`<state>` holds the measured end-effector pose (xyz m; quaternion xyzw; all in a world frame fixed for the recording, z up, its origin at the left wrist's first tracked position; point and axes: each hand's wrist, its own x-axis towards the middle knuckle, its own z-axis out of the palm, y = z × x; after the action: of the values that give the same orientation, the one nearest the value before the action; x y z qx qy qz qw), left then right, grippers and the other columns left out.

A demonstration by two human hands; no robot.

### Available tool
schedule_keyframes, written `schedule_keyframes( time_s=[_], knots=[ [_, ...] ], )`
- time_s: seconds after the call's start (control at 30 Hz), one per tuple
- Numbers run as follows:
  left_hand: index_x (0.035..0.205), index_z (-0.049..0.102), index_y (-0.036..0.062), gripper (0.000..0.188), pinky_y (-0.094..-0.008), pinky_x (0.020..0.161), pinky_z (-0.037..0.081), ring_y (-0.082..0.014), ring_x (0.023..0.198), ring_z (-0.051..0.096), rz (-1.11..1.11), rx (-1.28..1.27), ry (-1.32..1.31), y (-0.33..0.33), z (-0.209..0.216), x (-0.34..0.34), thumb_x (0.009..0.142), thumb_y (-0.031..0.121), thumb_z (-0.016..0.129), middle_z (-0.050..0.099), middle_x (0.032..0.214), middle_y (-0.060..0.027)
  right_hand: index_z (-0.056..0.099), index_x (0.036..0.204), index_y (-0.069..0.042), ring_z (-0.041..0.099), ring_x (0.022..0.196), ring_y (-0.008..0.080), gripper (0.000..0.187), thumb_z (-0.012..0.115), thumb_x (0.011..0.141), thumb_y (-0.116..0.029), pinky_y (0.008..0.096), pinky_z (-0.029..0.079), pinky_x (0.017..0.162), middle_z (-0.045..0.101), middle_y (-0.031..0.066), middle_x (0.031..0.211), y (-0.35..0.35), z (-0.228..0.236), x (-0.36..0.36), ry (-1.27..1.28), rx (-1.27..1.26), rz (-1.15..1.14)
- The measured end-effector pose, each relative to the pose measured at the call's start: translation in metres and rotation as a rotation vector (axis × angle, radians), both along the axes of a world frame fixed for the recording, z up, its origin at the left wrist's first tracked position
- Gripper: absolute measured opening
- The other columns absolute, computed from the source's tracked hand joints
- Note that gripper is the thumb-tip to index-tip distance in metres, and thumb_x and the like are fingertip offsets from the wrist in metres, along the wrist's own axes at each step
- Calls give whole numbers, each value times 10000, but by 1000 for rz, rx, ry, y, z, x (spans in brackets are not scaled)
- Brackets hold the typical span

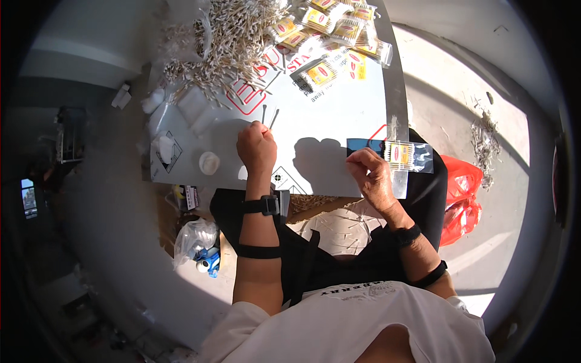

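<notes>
My left hand (pixel 256 147) is closed in a fist on the white board (pixel 327 115), pinching what looks like a few cotton swabs at its fingertips. Two loose swabs (pixel 270 115) lie just beyond it. My right hand (pixel 370 172) grips a small clear plastic packet (pixel 402 155) with a yellow label and a dark strip, holding it at the board's near right edge. A big heap of loose cotton swabs (pixel 233 36) lies at the far left of the board.
Several filled yellow-labelled packets (pixel 333 30) are piled at the board's far right. A white round lid (pixel 209 162) lies near the board's left corner. A red plastic bag (pixel 461 196) sits on the floor to the right, a clear bag (pixel 195 239) to the lower left.
</notes>
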<state>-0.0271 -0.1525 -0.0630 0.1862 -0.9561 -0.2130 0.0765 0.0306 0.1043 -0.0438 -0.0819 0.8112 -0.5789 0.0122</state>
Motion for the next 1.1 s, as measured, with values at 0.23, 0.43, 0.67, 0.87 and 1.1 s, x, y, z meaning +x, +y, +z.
schedule_keyframes(
  time_s=[0.23,0.43,0.67,0.87,1.1],
  knots=[
    [737,594,28,171,-433,756,475,-325,828,582,-233,279,-65,12,16,5,782,125,727,622,790,-129,628,976,29,641,715,209,176,675,808,3,305,520,650,616,122,896,-32,0,-26,-82,7,32],
    [832,596,55,187,-418,776,470,-316,891,541,-356,63,158,6,15,11,741,85,757,570,893,-113,623,1072,-28,654,771,270,338,725,750,-24,342,537,681,595,129,1005,-41,-1,-21,-45,119,3],
    [791,573,55,187,-415,770,458,-316,857,546,-593,124,180,38,8,28,683,-26,703,558,829,-91,639,1134,-139,653,814,254,485,807,679,-146,351,551,676,563,76,1071,-48,-14,-28,254,491,140],
    [982,627,96,332,-429,836,445,-320,991,523,-344,-53,416,-13,11,-46,690,-45,701,563,972,-98,645,979,-103,650,797,259,313,786,710,-182,355,541,643,581,72,965,-50,-23,-26,342,424,70],
    [733,651,91,50,-436,727,452,-320,881,539,-539,-276,311,-26,8,-92,715,50,673,584,861,-90,631,962,-92,647,791,262,289,779,723,-163,357,537,648,573,74,962,-49,-22,-25,347,381,62]
  ],
)
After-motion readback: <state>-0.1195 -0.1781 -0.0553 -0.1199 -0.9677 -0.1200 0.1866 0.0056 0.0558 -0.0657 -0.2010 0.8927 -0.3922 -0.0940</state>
